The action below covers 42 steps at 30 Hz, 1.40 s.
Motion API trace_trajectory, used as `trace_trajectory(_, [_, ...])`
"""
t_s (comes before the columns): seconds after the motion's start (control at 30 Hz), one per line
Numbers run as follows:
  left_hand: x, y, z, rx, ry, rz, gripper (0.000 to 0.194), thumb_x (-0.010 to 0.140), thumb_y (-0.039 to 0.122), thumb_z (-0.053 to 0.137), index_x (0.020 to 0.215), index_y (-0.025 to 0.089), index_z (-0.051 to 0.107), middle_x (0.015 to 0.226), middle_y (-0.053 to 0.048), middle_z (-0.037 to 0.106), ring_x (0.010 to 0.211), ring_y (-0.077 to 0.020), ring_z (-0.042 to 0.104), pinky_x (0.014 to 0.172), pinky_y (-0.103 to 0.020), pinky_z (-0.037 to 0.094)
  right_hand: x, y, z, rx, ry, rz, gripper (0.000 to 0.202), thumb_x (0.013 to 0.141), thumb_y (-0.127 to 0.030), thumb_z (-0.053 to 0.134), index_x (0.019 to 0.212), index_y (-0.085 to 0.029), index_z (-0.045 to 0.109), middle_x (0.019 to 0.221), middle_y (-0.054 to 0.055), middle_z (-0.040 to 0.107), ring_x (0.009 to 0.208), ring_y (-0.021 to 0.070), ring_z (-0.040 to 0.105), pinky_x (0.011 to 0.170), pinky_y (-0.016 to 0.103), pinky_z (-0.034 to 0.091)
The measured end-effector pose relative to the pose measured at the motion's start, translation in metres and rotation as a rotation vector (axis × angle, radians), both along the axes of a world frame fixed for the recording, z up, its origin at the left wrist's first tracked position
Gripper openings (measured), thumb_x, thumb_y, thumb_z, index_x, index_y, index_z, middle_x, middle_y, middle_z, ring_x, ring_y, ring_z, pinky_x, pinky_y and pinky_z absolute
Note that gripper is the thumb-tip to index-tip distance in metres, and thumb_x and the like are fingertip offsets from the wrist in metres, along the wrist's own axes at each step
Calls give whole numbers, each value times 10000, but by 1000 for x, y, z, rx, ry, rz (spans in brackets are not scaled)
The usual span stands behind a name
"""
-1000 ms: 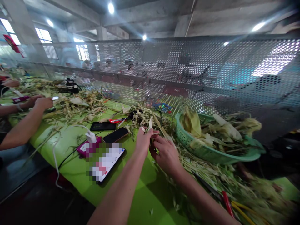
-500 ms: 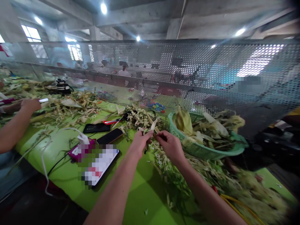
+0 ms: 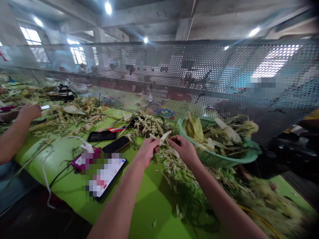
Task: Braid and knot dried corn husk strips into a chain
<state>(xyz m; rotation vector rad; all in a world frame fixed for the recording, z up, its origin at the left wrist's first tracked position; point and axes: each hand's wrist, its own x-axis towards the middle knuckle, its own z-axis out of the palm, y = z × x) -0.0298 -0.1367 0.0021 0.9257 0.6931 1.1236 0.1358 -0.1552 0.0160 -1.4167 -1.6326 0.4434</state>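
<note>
My left hand (image 3: pixel 147 151) is closed around pale corn husk pieces (image 3: pixel 164 136), whose ends stick out beyond the thumb. Close beside it, my right hand (image 3: pixel 183 146) has thumb and forefinger pinched at the right side of the same husk. Fingers partly hide where the two hands meet the husk. Beneath and behind both hands lies a heap of small dried husk scraps (image 3: pixel 147 127). A green plastic basket (image 3: pixel 219 161) full of husks stands just right of my right hand.
Left of my arms lie a lit phone (image 3: pixel 109 176), two dark phones (image 3: pixel 116 145) and a purple power strip (image 3: pixel 83 161) with a white charger. Red-handled scissors (image 3: pixel 118 128) lie behind. A co-worker's hand (image 3: pixel 27 113) works far left. A perforated metal screen (image 3: pixel 149 76) closes off the back.
The husk between my hands has swung to the right and spread wider. My right hand has drawn slightly apart from my left. The view has shifted a little.
</note>
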Motion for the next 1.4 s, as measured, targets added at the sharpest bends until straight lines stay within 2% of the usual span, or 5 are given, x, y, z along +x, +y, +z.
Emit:
trace_trajectory(0.17, [3, -7, 2, 120, 193, -49, 336, 704, 480, 668, 692, 153, 591, 543, 46, 453, 505, -73, 357, 503, -220, 246, -5, -3, 6, -97, 382, 119, 305, 726, -475, 654, 787, -176, 634, 723, 25, 630, 678, 167, 546, 655, 282, 432])
trace_trajectory(0.37, [4, -10, 7, 214, 167, -181, 350, 718, 470, 676, 816, 135, 654, 608, 38, 478, 533, -70, 336, 573, -213, 308, 0, 0, 3, -8, 494, 2, 299, 649, -457, 717, 684, -178, 615, 620, -5, 586, 584, 144, 505, 608, 282, 408])
trace_trajectory(0.63, [4, -2, 1, 395, 456, -182, 385, 748, 509, 605, 853, 143, 666, 734, -10, 575, 722, -149, 478, 697, -251, 374, 11, -4, 21, 244, -86, -59, 310, 740, -330, 676, 1033, -230, 675, 1063, 77, 656, 956, 247, 579, 843, 395, 430])
trace_trajectory(0.73, [6, -1, -1, 469, 580, -181, 371, 773, 487, 566, 869, 143, 670, 754, -7, 584, 731, -155, 481, 708, -262, 378, 7, -9, 29, 242, -263, 62, 153, 789, -316, 652, 907, -259, 731, 1064, 63, 664, 1068, 258, 557, 977, 444, 337])
trace_trajectory(1.4, [12, -12, 3, 368, 399, -260, 313, 745, 416, 626, 897, 153, 705, 733, 0, 606, 675, -132, 477, 673, -237, 350, 3, -11, 30, -23, 75, 208, 159, 724, -356, 679, 735, -197, 684, 769, 40, 658, 768, 204, 597, 727, 321, 447])
